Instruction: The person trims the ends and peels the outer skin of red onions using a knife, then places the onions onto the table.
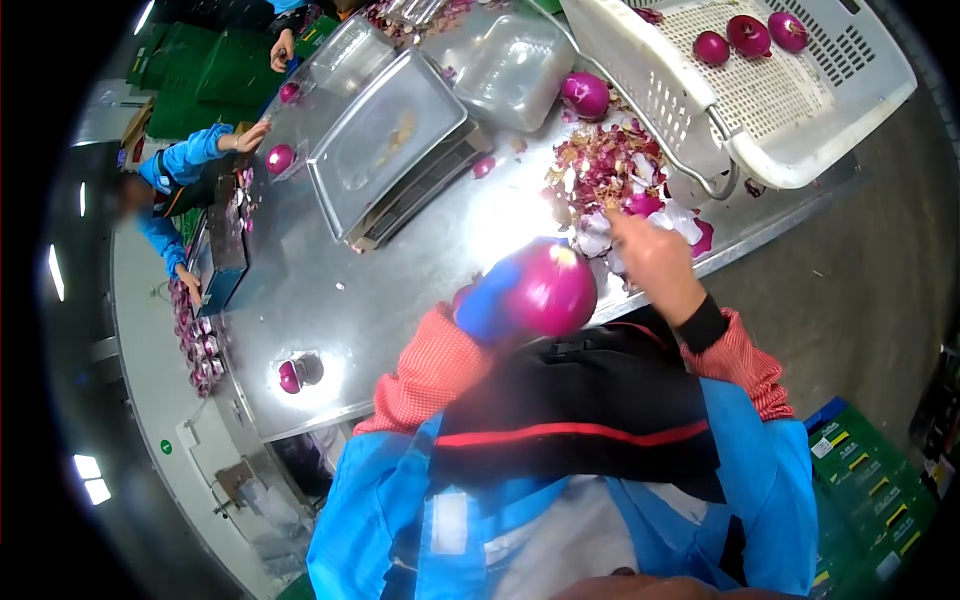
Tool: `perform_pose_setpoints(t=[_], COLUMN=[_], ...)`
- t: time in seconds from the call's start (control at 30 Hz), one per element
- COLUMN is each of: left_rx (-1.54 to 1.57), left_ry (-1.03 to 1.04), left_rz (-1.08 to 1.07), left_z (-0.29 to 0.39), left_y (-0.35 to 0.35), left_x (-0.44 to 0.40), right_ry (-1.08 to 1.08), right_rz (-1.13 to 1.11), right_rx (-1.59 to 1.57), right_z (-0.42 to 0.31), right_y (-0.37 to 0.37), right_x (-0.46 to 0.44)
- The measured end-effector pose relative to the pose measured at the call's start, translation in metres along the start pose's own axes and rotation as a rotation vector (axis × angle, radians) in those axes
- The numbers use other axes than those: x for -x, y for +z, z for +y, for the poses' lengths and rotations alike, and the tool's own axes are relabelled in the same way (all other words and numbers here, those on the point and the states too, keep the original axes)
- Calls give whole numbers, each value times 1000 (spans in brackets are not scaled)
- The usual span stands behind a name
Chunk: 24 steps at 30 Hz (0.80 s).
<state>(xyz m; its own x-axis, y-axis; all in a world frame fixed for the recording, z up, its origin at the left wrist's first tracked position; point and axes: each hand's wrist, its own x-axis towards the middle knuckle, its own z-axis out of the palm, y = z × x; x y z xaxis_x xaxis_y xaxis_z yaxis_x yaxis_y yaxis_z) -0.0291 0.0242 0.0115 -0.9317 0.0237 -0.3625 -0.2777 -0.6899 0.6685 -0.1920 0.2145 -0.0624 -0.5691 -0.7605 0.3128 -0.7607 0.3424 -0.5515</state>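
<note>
- Clasps a large, round, glossy onion (560, 295) in the blue-gloved left hand (490, 303), blurred, with fingers around its side, near the straight near edge of the table (395, 295).
- Curls the right hand (655, 260) half closed over the peel heap (595, 165); cannot tell about anything pinched there.
- Scattered just beyond in thin, papery, crinkled flakes, beside the slotted white plastic basket (800, 165).
- Stretches smooth and shiny in metal toward the left, with room between left hand and flat-topped, boxy scale (370, 150).
- Beside the scale, a clear plastic tub (515, 70) with rounded corners.
</note>
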Motion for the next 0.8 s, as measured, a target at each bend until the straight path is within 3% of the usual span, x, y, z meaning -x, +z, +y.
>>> perform_pose_setpoints(t=[0.1, 0.13, 0.17, 0.23, 0.3, 0.33, 0.4, 0.47, 0.53, 0.57, 0.67, 0.7, 0.8], left_rx=[-14, 59, 54, 2, 32, 83, 179, -117, -432, -578, -356, -350, -66], left_ry=[141, 121, 91, 91, 62, 11, -94, 11, 355, 395, 406, 414, 321], left_rz=[-150, 60, 133, 166, 231, 111, -135, -39, -30, 20, 106, 112, 79], left_z=[9, 11, 3, 11, 1, 4, 22, 22, 5, -1, -7, -9, -9], left_y=[-4, 6, 5, -1, 0, 0, 6, 22, 13, 1, 1, -6, -10], left_x=[5, 9, 9, -17, -15, -15, -15, -19, -25, -29, -34, -36, -34], right_ry=[142, 154, 147, 88, 185, 252, 59, 192, 671, 747, 763, 746, 418], right_rz=[82, 98, 85, 165, 3, -134, 50, 18, -258, -244, -317, -310, -25], right_rx=[63, 41, -36, -141, -426, -556, -600, -946, -1578, -1635, -1799, -1652, -743], right_z=[27, 15, -1, -18, -35, -45, -40, -33, -32, -42, -47, -44, -46], right_y=[-2, -7, -13, -20, -29, -41, -17, -11, -21, -20, -3, 0, -8], right_x=[9, 14, 22, -6, -9, -14, -16, -13, -8, -12, -2, -3, -5])
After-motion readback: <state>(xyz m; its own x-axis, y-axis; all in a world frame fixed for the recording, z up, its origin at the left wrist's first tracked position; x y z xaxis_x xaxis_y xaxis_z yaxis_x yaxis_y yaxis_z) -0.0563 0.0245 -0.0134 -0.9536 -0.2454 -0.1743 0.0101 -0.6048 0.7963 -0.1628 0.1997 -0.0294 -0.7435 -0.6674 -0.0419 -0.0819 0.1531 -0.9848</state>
